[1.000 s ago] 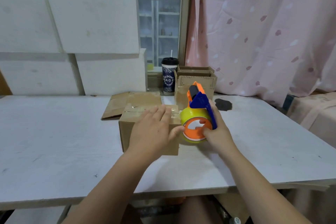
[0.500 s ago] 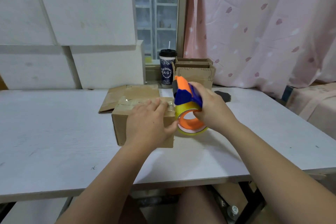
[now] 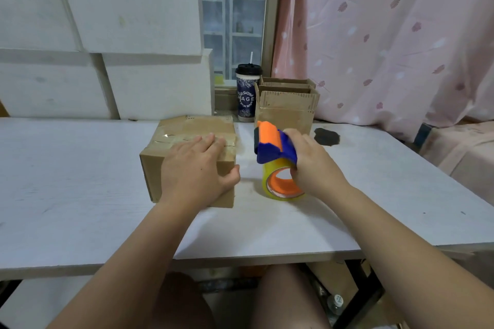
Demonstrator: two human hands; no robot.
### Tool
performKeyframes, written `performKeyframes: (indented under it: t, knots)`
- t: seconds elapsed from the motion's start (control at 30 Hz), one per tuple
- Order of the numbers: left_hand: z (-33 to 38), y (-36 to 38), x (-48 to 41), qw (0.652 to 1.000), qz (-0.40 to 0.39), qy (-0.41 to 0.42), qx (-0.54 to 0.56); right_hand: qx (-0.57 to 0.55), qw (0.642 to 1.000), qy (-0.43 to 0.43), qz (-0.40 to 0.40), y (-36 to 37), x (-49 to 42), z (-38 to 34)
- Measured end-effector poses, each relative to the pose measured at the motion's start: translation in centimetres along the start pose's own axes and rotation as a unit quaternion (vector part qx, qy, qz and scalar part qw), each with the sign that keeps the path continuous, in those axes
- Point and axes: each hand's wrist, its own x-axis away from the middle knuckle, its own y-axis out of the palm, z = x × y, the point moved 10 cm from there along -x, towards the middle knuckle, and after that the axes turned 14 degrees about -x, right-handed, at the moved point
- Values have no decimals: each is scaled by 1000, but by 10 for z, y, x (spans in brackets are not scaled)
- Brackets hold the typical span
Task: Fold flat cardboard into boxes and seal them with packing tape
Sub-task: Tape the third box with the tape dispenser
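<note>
A small closed cardboard box (image 3: 160, 168) with clear tape along its top seam sits on the white table (image 3: 66, 195). My left hand (image 3: 197, 168) rests flat on the box top, thumb down its right side. To the right, my right hand (image 3: 312, 163) grips an orange and blue tape dispenser (image 3: 275, 152) with a yellowish tape roll; the roll's lower edge touches the table, a short gap away from the box.
Flat cardboard (image 3: 197, 123) lies behind the box. Two open cardboard boxes (image 3: 286, 107) and a dark lidded cup (image 3: 247, 93) stand at the table's back by the window. A dark patch (image 3: 327, 136) marks the table. White boards lean at back left; pink curtain at right.
My right hand has pulled the tape dispenser off the box's right side and set it down on the table further right. My left hand stays pressed on the box.
</note>
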Motion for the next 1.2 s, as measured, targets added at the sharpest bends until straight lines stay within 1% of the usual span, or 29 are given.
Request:
performKeyframes:
  t: [0.1, 0.2, 0.23, 0.33, 0.37, 0.47, 0.57, 0.63, 0.73, 0.87, 1.0, 1.1, 1.2]
  knots:
    - [-7, -1, 2, 1000, 22, -18, -2, -27, 1000, 7, -7, 1, -2, -3]
    - [-16, -1, 5, 999, 19, -28, -3, -151, 984, 88, 20, -10, -2, 12]
    - [-18, -1, 5, 1000, 15, -25, -7, -162, 982, 97, 25, -12, -1, 13]
    - [-21, 2, 4, 1000, -10, -16, -8, -43, 999, 33, -1, -10, -1, -10]
    - [-21, 3, 4, 1000, -11, -15, -8, 1, 1000, 26, -17, -6, -2, -15]
    - [-25, 5, 3, 1000, 1, -18, -17, 114, 990, 14, -80, 12, -1, -24]
    - [-27, 0, 6, 999, 29, -27, -1, 169, 979, 11, -114, 19, -1, -33]
    - [-25, 1, 5, 999, 21, -26, -3, 202, 971, 8, -131, 21, -3, -36]
    - [-21, 3, 5, 999, -1, -29, -29, 222, 962, -1, -159, 27, -6, -42]
    - [-2, 4, 9, 999, 1, -20, -41, 222, 960, -11, -170, 34, -7, -49]
    - [3, 1, 14, 995, 84, -18, -51, 228, 955, -5, -191, 33, -10, -51]
    - [2, -2, 12, 991, 110, -37, -63, 253, 946, -13, -200, 28, -15, -61]
    - [5, -4, 11, 988, 130, -46, -74, 307, 929, -25, -203, 21, -21, -76]
